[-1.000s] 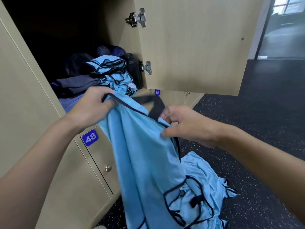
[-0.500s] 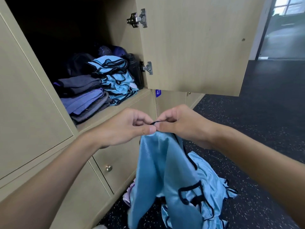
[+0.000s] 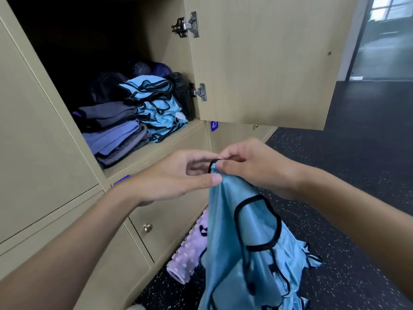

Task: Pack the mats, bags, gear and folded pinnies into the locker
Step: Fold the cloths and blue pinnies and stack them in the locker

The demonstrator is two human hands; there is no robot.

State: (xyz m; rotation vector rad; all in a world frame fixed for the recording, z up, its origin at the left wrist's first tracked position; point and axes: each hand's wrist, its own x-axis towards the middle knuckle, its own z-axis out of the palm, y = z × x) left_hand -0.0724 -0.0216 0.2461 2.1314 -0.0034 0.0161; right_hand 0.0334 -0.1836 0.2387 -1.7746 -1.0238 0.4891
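while left hand [image 3: 176, 175] and right hand [image 3: 257, 167] pinch the pinny [image 3: 225, 222], speckled floor [image 3: 362, 166] lies below.

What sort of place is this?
Most likely a gym or sports-hall locker area: numbered lockers, a dark speckled floor, folded blue pinnies stacked in the open one, and what looks like a foam roller lying below.

- The held pinnie [image 3: 241, 242] is showing sky blue, edged in black binding.
- Folded pinnies [image 3: 156, 108] are showing the same blue and black.
- Stacked cloths [image 3: 116, 135] are showing lavender and charcoal grey.
- A roll [image 3: 190, 253] is showing lilac with paler dots.
- The floor [image 3: 357, 175] is showing black, flecked white.
- The locker [image 3: 257, 63] is showing beige, its number tag [image 3: 214, 125] royal blue.
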